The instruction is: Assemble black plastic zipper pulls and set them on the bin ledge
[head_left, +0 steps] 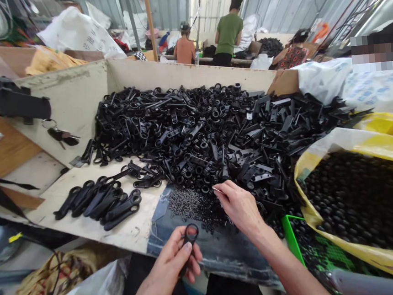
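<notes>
My left hand, low in the middle, is closed around a black plastic handle with a ring end; the ring stands up above the thumb. My right hand is over the front edge of the heap of black parts. Its thumb and fingers are pressed together, and what they hold, if anything, is too small to make out. Just left of that hand lies a spread of small grey metal pieces, with small black pieces beside it. Several black handles with ring ends lie in a row at the left.
A white-walled bin surrounds the heap. On the right stand a yellow-rimmed bag of round black pieces and a green basket. Keys hang at the left wall. Several people, one in a green shirt, are farther back.
</notes>
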`<state>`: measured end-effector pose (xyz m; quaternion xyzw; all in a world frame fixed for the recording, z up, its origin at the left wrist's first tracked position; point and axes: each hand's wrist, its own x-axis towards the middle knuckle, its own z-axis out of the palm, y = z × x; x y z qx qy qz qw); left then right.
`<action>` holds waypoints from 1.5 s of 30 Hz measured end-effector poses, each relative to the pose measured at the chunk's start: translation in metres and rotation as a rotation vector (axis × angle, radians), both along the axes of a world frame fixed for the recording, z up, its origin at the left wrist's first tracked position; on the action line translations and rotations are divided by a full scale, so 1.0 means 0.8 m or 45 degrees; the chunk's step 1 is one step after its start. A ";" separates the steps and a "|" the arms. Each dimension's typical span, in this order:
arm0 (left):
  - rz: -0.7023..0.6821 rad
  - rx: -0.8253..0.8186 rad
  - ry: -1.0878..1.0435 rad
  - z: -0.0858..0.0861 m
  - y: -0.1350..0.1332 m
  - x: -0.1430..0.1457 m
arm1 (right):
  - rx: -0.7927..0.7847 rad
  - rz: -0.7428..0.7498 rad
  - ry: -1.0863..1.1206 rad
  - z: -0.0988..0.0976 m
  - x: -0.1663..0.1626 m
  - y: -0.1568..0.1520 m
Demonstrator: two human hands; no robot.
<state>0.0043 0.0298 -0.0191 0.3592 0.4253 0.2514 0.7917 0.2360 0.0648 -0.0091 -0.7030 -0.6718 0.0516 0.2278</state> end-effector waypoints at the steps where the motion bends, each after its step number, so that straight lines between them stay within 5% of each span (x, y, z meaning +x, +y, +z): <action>1: 0.006 -0.002 -0.003 0.000 0.000 0.000 | -0.017 0.002 -0.032 0.002 -0.002 0.005; 7: 0.076 -0.061 -0.038 0.014 0.004 -0.001 | -0.129 0.029 -0.228 0.010 -0.016 0.022; 14: 0.085 -0.095 -0.104 0.019 0.007 -0.010 | -0.114 0.102 -0.192 0.009 -0.002 -0.005; 21: 0.078 -0.224 -0.126 0.027 -0.005 0.003 | 0.203 0.409 0.657 0.001 -0.040 -0.065; 23: 0.087 -0.209 -0.141 0.029 -0.011 0.008 | 0.244 0.473 0.717 -0.006 -0.052 -0.078; 32: -0.066 0.007 0.063 0.048 -0.018 0.013 | 0.333 0.576 0.457 -0.018 -0.043 -0.096; 45: -0.097 0.007 0.152 0.041 -0.024 0.011 | 0.300 0.632 0.404 -0.018 -0.039 -0.106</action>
